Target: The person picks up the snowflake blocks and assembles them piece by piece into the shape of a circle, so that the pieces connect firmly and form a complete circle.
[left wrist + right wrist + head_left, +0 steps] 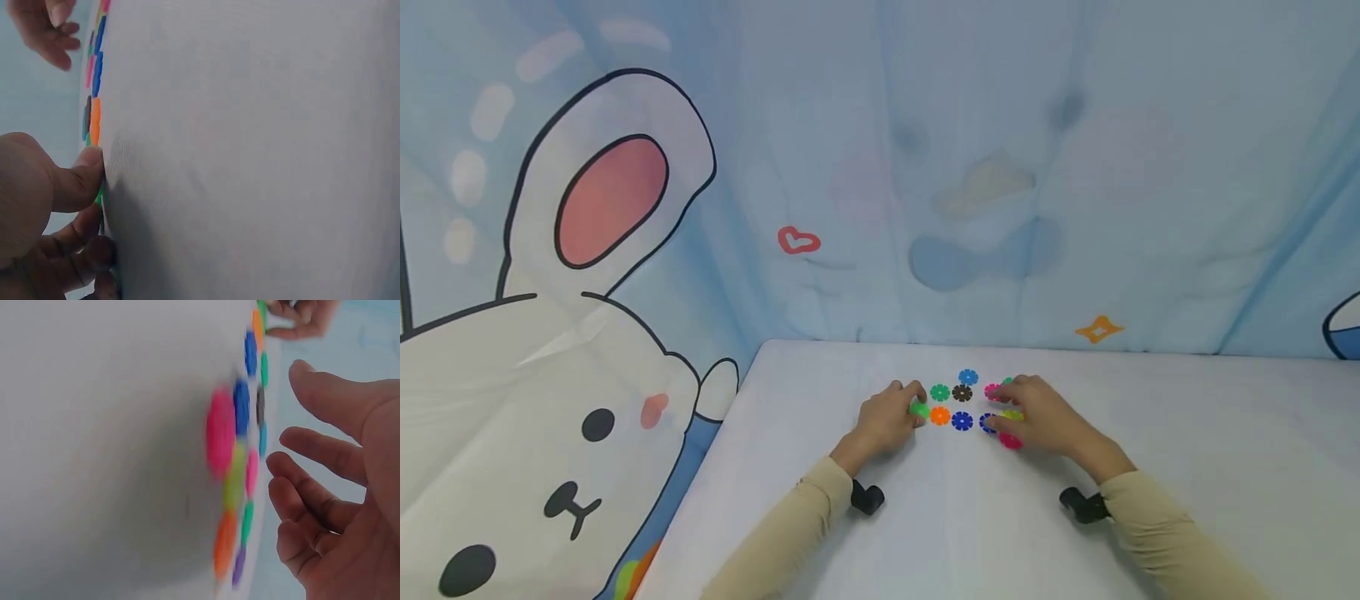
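Several small notched plastic discs lie flat in rough rows on the white table. My left hand [883, 418] is at the left end, its thumb and fingers pinching the edges of a bright green disc [920, 409]. Just right of that are an orange disc [940, 415] and a blue disc [962, 421]. Behind sit a green disc [940, 392], a dark brown disc [962, 392] and a light blue disc [967, 377]. Over the right end hovers my right hand [1047, 418], fingers loosely bent and holding nothing. It partly hides a pink disc [1011, 441] and a yellow-green disc [234, 478].
White cloth covers the table [955, 533], which meets a light blue printed curtain [850, 167] at its back edge. A large cartoon rabbit [647, 450] is printed on the cloth at the left. Black wrist cameras [868, 499] hang beneath both sleeves.
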The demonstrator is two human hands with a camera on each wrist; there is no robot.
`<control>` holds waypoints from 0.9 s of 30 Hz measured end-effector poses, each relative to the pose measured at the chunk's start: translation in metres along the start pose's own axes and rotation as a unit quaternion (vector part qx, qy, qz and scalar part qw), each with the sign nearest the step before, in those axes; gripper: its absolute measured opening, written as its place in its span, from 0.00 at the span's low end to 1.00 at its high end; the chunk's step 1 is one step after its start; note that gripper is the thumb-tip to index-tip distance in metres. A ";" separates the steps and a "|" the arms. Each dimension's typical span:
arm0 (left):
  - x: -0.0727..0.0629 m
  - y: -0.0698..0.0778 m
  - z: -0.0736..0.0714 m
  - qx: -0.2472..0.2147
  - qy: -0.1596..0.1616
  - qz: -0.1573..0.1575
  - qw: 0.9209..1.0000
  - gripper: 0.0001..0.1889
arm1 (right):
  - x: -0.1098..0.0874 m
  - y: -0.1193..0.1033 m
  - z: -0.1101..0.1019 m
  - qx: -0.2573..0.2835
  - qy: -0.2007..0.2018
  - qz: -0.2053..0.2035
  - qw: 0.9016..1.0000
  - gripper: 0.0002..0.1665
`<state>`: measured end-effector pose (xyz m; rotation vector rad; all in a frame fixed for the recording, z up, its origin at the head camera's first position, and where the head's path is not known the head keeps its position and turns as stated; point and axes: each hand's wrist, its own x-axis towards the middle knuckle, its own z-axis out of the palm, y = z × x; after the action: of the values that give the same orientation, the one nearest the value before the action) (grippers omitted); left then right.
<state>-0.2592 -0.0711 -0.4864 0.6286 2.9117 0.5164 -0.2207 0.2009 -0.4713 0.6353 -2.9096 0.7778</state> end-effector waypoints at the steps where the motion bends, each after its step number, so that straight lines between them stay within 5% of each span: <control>1: -0.001 0.000 0.002 -0.007 0.006 -0.006 1.000 0.14 | 0.004 -0.005 0.006 0.004 -0.005 -0.005 1.000 0.25; 11: 0.001 -0.007 0.005 -0.093 0.045 -0.044 0.994 0.15 | 0.025 -0.024 0.037 0.003 -0.013 -0.004 1.000 0.15; 21: -0.008 -0.017 0.022 -0.118 0.106 -0.012 0.987 0.07 | 0.026 -0.029 0.036 0.055 -0.021 0.020 0.998 0.17; 24: -0.012 -0.018 0.022 -0.170 0.107 -0.018 0.979 0.09 | 0.023 -0.029 0.035 0.063 -0.001 0.012 0.998 0.14; 27: -0.016 -0.016 0.020 -0.254 0.104 -0.033 0.961 0.12 | 0.017 -0.028 0.028 0.070 0.041 0.014 0.997 0.08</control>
<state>-0.2476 -0.0855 -0.5102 0.4201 2.7803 1.3320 -0.2238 0.1589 -0.4801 0.5589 -2.8148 0.9939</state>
